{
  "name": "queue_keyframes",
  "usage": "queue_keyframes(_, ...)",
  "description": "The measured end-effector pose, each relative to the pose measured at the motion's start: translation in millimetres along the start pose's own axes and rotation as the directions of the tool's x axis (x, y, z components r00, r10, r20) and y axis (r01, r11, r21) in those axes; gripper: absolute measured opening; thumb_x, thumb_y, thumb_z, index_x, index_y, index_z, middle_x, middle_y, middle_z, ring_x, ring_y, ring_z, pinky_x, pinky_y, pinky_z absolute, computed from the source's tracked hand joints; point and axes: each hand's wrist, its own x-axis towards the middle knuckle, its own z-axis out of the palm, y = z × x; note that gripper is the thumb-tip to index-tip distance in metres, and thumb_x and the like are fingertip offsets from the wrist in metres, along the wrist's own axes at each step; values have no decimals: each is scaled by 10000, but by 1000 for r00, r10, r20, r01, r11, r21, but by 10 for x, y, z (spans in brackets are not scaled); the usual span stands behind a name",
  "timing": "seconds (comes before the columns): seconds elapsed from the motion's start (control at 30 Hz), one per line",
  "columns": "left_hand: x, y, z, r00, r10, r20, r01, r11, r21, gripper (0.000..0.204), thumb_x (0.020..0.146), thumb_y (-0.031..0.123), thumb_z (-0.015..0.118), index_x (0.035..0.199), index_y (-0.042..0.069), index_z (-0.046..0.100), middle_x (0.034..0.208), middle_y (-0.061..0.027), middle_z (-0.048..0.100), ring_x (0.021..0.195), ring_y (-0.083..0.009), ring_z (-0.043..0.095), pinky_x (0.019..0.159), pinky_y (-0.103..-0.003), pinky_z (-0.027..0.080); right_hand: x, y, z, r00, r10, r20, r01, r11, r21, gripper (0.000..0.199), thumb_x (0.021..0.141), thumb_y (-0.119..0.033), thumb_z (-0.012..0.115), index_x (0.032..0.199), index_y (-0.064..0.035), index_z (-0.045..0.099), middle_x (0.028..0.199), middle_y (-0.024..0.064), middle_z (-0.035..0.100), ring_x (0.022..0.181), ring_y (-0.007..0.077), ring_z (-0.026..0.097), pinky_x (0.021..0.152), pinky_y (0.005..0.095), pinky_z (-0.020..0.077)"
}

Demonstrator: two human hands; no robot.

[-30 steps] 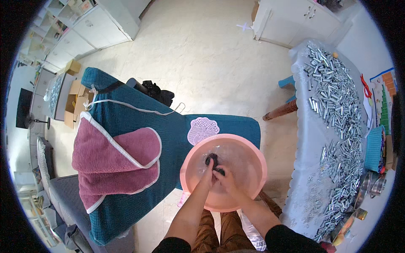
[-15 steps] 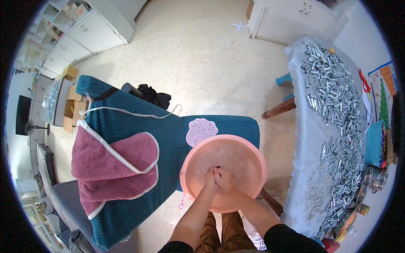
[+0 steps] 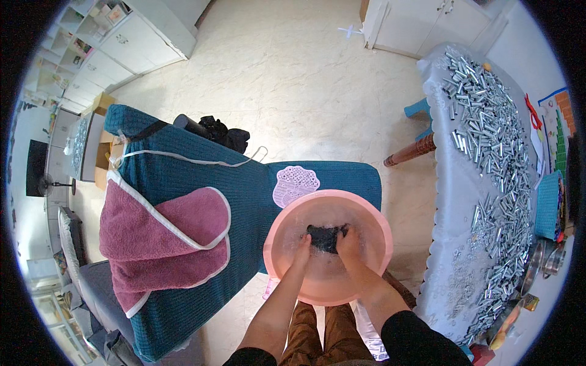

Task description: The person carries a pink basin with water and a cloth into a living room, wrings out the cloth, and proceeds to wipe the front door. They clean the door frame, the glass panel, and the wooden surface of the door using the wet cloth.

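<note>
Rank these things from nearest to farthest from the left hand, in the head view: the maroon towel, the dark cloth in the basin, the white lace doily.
1. Dark cloth: in the pink basin, held by the left hand.
2. White lace doily: just beyond the basin, on the teal cover.
3. Maroon towel: far to the left.

Single head-worn fisheye view, looking steeply down from above, lens bending edges at the rim. Pink basin (image 3: 366,204) sits close, just below centre; forearms enter from the lower edge; floor (image 3: 293,79) fills the top
</note>
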Motion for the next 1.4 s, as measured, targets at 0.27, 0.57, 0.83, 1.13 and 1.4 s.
queue_keyframes(0.27,-549,835,441,887,-231,401,420,765,-489,502,871,461,426,1125,34,499,1004,-113,567,871,-242,559,747,-370,482,-813,-1021,-572,862,-170,477,-37,918,396,299,777,-309,618,812,-13,584,670,135,595,615,271,583,617,387,452)
queue_keyframes(0.57,-410,226,384,985,-153,84,175,887,-427,403,885,353,418,1080,17,525,950,-121,575,847,-222,556,717,-348,478,-539,-879,-337,893,-449,34,447,893,61,247,759,-196,567,601,-8,593,570,220,532,514,355,546,487,411,428)
queue_keyframes(0.83,-512,573,404,979,100,-180,-103,995,-10,426,898,369,464,1045,-22,545,962,-93,581,871,-169,535,796,-275,417,-42,-402,-207,999,-16,38,13,996,89,182,784,-164,548,768,2,621,790,238,593,712,352,592,680,427,457)
queue_keyframes(1.13,-198,319,89,994,-102,40,105,991,-78,470,850,468,509,1101,71,529,839,-32,549,684,-130,505,651,-275,439,-72,271,84,999,42,-12,-43,997,-62,213,817,-173,560,919,14,564,945,188,583,909,311,556,800,388,420)
queue_keyframes(1.4,-560,1007,498,916,-268,298,379,822,-426,394,834,443,540,954,69,572,849,-52,590,704,-162,568,624,-302,483,-830,-981,-517,902,-267,340,85,880,467,250,750,-246,661,804,-7,614,671,101,594,638,152,575,592,309,446)
